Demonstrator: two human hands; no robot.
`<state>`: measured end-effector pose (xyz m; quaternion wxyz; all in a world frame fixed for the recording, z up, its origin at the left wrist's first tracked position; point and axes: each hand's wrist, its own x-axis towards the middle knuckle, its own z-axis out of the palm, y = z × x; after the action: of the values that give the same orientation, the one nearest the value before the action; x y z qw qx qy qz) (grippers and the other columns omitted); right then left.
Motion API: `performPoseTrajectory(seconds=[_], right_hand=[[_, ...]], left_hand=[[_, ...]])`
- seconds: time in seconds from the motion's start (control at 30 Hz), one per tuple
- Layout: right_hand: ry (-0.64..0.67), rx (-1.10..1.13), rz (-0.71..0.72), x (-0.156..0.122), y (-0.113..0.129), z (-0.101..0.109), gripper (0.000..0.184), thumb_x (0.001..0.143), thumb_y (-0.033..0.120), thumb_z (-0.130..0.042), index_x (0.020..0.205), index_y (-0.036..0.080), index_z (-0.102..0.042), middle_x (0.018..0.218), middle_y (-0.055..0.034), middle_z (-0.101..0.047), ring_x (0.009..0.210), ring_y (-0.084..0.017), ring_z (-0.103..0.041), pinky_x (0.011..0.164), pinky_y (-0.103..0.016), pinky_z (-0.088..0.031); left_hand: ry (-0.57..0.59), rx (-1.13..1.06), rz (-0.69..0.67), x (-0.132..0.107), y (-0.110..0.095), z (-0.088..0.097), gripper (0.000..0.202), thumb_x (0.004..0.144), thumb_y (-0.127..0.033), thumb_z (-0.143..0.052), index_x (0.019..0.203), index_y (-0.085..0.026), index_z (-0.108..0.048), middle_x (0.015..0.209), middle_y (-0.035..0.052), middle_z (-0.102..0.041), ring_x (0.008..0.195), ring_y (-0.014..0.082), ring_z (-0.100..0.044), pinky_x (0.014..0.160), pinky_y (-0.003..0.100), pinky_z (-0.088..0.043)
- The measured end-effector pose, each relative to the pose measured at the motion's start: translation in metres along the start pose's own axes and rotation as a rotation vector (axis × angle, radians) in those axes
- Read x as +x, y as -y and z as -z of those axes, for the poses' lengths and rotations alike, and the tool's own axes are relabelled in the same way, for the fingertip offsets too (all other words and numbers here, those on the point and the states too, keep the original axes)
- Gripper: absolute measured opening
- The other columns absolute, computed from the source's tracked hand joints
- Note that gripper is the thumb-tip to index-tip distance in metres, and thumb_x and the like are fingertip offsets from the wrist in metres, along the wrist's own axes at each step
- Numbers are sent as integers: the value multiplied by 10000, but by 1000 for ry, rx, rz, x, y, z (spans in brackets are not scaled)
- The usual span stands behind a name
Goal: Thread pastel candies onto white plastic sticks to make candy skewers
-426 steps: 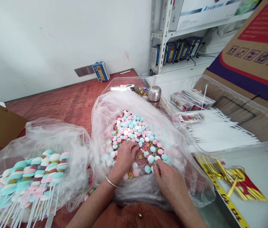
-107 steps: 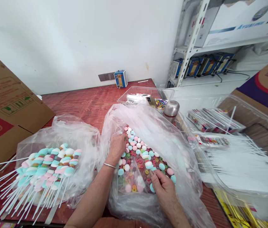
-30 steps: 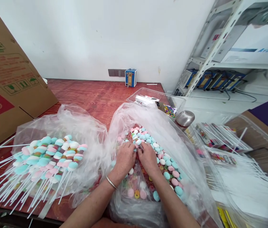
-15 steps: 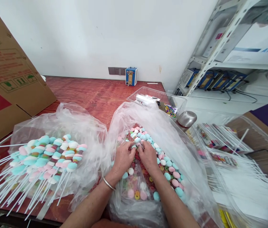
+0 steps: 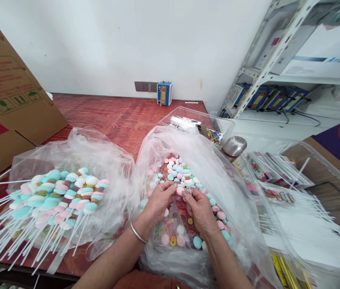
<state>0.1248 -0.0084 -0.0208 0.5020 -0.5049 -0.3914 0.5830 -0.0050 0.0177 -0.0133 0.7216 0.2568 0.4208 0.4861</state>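
Skewered candies (image 5: 186,173) could tip if the pinch slackens
The right hand (image 5: 200,206) pinches their stick (image 5: 190,190); the left hand (image 5: 159,200) is beside a pink candy (image 5: 180,190), its grip unclear.

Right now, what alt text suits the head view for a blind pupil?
A left hand and right hand nearly meet over pastel candies in a plastic bag, the right pinching a stick. To the left lies a pile of candy skewers.

We see a white wall, faintly marked, with a grey socket strip (image 5: 146,86) set low. Against it stands our reddish wood-grain table (image 5: 106,112); white slotted shelving (image 5: 264,78) rises at right.
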Motion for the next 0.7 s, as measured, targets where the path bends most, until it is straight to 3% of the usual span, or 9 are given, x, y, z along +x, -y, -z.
performPoseTrajectory(seconds=[0.1, 0.2, 0.33, 0.47, 0.53, 0.6, 0.7], right_hand=[[-41, -33, 44, 1, -3, 1, 362, 746, 538, -694, 862, 198, -646, 603, 42, -558, 541, -126, -471, 477, -226, -369], [-70, -66, 75, 1, -7, 3, 362, 776, 542, -655, 870, 193, -652, 704, 0, -647, 665, -167, -568, 570, -253, -449], [-79, -109, 93, 2, -10, 2, 358, 791, 526, -637, 895, 185, -667, 871, -48, -716, 807, -210, -627, 711, -303, -502], [-120, -227, 124, -6, -5, 4, 349, 841, 506, -575, 947, 189, -675, 992, -68, -721, 932, -243, -621, 819, -332, -483], [-151, -423, 157, -18, -2, 9, 353, 889, 502, -495, 885, 194, -668, 898, -55, -709, 884, -235, -610, 791, -314, -465], [-143, -631, 167, -35, -1, 16, 385, 923, 498, -423, 790, 203, -630, 700, -18, -639, 713, -203, -571, 677, -282, -438], [-75, -753, 156, -61, -2, 24, 390, 941, 487, -389, 749, 209, -585, 625, 9, -576, 607, -172, -515, 591, -254, -385]], left_hand=[[23, 17, -16, -3, 0, 0, 387, 651, -433, -836, 842, -122, -706, 796, 34, -691, 661, 97, -605, 680, 232, -514], [75, 90, -38, -5, 0, 1, 401, 651, -366, -851, 936, -136, -685, 826, 32, -703, 691, 103, -619, 717, 232, -505], [123, 166, -56, -6, 1, 1, 434, 623, -309, -870, 960, -139, -656, 809, 29, -704, 716, 112, -627, 720, 227, -497], [36, 180, -90, -4, 3, -1, 412, 618, -344, -855, 899, -130, -644, 812, 44, -705, 709, 126, -639, 693, 241, -508], [-37, 182, -127, -1, 3, -1, 393, 626, -342, -840, 891, -134, -638, 820, 46, -704, 688, 125, -638, 673, 249, -513], [-97, 175, -176, 2, 3, 2, 376, 634, -324, -826, 900, -141, -635, 831, 43, -702, 695, 133, -644, 669, 258, -522], [-131, 187, -248, 6, 3, 6, 338, 657, -289, -797, 920, -153, -635, 840, 33, -700, 733, 139, -655, 695, 264, -532]])
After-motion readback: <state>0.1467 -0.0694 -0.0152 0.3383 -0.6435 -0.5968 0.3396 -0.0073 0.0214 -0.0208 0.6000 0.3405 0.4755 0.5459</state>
